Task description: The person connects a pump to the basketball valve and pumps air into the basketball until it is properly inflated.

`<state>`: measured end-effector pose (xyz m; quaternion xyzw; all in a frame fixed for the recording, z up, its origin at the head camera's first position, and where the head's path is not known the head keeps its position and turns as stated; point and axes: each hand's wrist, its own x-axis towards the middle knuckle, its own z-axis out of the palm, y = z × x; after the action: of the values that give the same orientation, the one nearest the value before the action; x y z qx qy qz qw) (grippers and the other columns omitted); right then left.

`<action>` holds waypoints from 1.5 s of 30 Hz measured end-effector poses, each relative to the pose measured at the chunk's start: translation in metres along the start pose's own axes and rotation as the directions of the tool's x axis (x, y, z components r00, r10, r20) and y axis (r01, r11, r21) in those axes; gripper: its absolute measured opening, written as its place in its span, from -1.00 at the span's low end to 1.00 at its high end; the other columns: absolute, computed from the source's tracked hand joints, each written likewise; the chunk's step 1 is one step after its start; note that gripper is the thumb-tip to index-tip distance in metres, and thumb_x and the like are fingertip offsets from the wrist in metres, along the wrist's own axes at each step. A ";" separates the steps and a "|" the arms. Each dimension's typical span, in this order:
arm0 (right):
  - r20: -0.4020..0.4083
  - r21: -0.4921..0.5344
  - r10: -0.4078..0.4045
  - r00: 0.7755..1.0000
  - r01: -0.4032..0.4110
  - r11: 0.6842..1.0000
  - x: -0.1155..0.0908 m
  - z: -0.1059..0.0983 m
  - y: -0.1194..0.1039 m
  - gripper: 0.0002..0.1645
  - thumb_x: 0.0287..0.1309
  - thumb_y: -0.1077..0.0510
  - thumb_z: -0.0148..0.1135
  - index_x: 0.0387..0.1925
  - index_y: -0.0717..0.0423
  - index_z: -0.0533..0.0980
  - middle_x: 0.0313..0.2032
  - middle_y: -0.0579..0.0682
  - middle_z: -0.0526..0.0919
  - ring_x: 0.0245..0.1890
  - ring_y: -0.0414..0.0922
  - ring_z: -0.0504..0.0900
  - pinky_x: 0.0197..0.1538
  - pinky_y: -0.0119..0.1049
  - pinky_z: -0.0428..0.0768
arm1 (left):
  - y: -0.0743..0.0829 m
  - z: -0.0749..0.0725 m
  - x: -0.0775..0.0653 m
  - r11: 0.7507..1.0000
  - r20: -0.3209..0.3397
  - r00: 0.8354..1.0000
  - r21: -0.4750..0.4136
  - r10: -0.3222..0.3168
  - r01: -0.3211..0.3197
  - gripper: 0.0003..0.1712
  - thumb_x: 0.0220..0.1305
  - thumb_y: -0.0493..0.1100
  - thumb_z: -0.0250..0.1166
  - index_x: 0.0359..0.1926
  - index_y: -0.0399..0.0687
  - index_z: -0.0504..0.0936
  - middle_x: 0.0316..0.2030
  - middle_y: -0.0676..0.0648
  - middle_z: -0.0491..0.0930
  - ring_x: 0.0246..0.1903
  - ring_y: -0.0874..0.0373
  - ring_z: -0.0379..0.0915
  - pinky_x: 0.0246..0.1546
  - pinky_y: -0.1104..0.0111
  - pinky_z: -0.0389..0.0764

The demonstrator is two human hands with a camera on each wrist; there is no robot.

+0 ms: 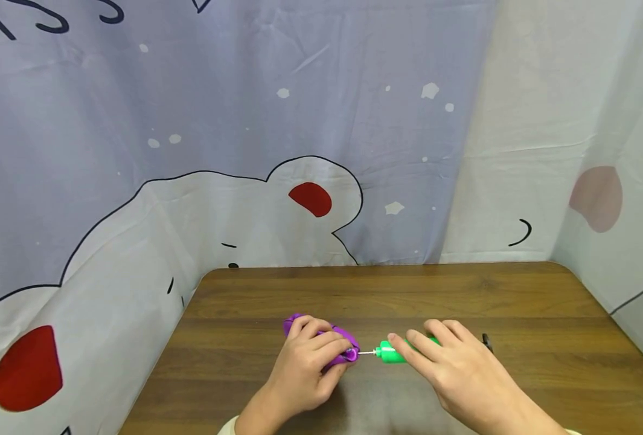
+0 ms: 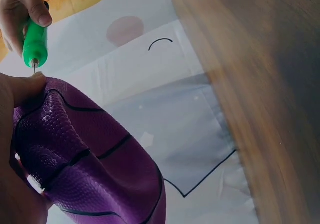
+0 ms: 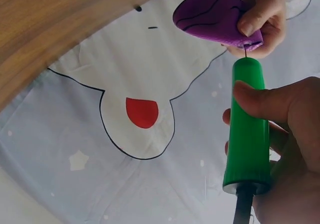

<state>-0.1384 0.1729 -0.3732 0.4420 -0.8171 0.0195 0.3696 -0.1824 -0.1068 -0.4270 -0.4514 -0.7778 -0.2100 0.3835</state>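
My left hand (image 1: 305, 365) grips a limp, deflated purple ball (image 2: 105, 179) with black seam lines, its skin folded and caved in. In my right hand (image 1: 465, 368) is a green hand pump (image 3: 248, 139), with fingers on one side of the barrel and the thumb (image 3: 248, 99) on the other. A thin metal needle (image 1: 367, 353) runs from the pump's tip to the ball, beside the left thumb. Its far end is hidden at the ball's surface. From the pump's other end comes a black rod (image 3: 243, 206). Both hands are above the table.
The brown wooden table (image 1: 245, 296) has rounded back corners. Behind it and at both sides hangs a printed cloth (image 1: 234, 109) in grey-blue and white, with bear outlines and red patches.
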 end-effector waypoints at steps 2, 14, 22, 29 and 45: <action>-0.014 -0.017 -0.024 1.000 0.024 1.000 0.002 0.000 0.000 -0.33 0.27 0.39 -0.41 0.09 0.15 0.62 -0.23 -0.07 0.63 -0.25 0.04 0.52 -0.18 -0.15 0.57 | 0.001 0.000 0.001 1.000 0.014 1.000 0.005 -0.005 0.005 -0.83 0.08 -0.10 0.41 -0.25 0.08 0.71 -0.26 0.19 0.71 -0.17 0.16 0.54 0.05 0.15 0.48; -0.115 -0.059 -0.094 0.989 0.088 0.994 0.012 0.000 -0.005 -0.44 0.34 0.43 -0.29 0.04 0.20 0.64 -0.28 0.00 0.60 -0.29 0.09 0.54 -0.23 -0.10 0.62 | 0.000 0.003 0.003 0.997 -0.010 1.000 -0.073 -0.023 0.022 -0.82 0.09 -0.14 0.44 -0.23 0.02 0.73 -0.27 0.15 0.73 -0.19 0.21 0.56 0.06 0.18 0.49; -0.121 -0.077 -0.102 0.987 0.093 0.993 0.015 -0.001 -0.006 -0.46 0.36 0.44 -0.28 0.03 0.21 0.64 -0.28 0.01 0.59 -0.30 0.09 0.54 -0.22 -0.11 0.62 | 0.000 0.003 0.004 0.996 -0.011 1.000 -0.084 -0.029 0.028 -0.81 0.11 -0.13 0.44 -0.21 0.02 0.73 -0.27 0.14 0.73 -0.18 0.22 0.56 0.05 0.18 0.50; -0.116 -0.110 -0.125 0.985 0.112 0.988 0.017 -0.003 -0.007 -0.46 0.36 0.44 -0.26 0.04 0.21 0.63 -0.26 0.03 0.60 -0.28 0.09 0.56 -0.21 -0.11 0.63 | 0.002 0.002 0.006 0.986 -0.022 0.998 -0.159 -0.055 0.051 -0.80 0.10 -0.17 0.47 -0.22 0.03 0.71 -0.30 0.14 0.72 -0.19 0.24 0.56 0.07 0.20 0.50; -0.115 -0.141 -0.156 0.981 0.139 0.980 0.019 -0.001 -0.009 -0.48 0.31 0.45 -0.22 0.01 0.21 0.65 -0.28 0.05 0.58 -0.30 0.07 0.55 -0.21 -0.13 0.63 | 0.005 0.005 0.008 0.988 -0.015 1.000 -0.153 -0.019 0.017 -0.85 0.12 -0.15 0.45 -0.25 0.03 0.70 -0.35 0.15 0.68 -0.21 0.25 0.55 0.07 0.20 0.50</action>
<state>-0.1372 0.1540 -0.3632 0.4740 -0.7565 -0.0343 0.4492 -0.1825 -0.0965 -0.4246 -0.4708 -0.7603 -0.2762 0.3522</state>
